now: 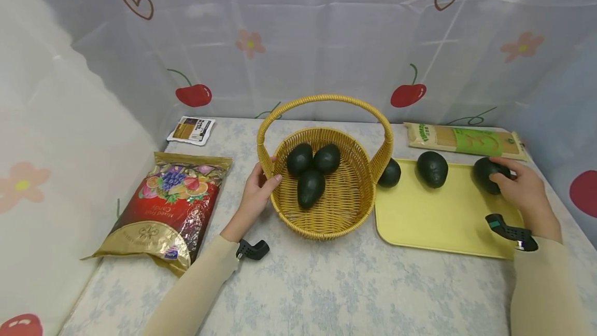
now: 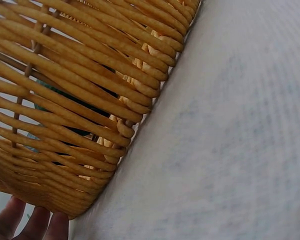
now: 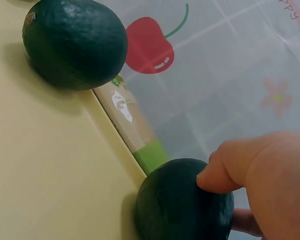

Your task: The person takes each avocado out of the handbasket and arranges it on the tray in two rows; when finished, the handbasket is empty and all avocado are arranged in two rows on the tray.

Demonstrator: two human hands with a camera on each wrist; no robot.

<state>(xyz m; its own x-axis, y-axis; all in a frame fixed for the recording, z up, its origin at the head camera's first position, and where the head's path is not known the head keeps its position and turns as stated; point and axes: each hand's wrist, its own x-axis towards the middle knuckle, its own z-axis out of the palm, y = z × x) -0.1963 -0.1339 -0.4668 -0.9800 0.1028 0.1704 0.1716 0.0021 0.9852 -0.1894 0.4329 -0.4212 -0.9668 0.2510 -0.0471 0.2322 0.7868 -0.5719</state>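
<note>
A yellow wicker basket with a tall handle stands mid-table, and three dark green avocados lie inside it. My left hand holds the basket's left side, thumb over the rim; its fingertips touch the outer weave in the left wrist view. To the right, a yellow tray bears more avocados along its far side. My right hand grips the rightmost avocado, with the thumb pressed on its skin. Another avocado sits mid-tray, and one is partly hidden by the basket.
A red and gold bag of fruit candy lies at the left. Behind it is a small white-edged packet. A pack of noodles lies behind the tray. A printed curtain closes off the back and sides.
</note>
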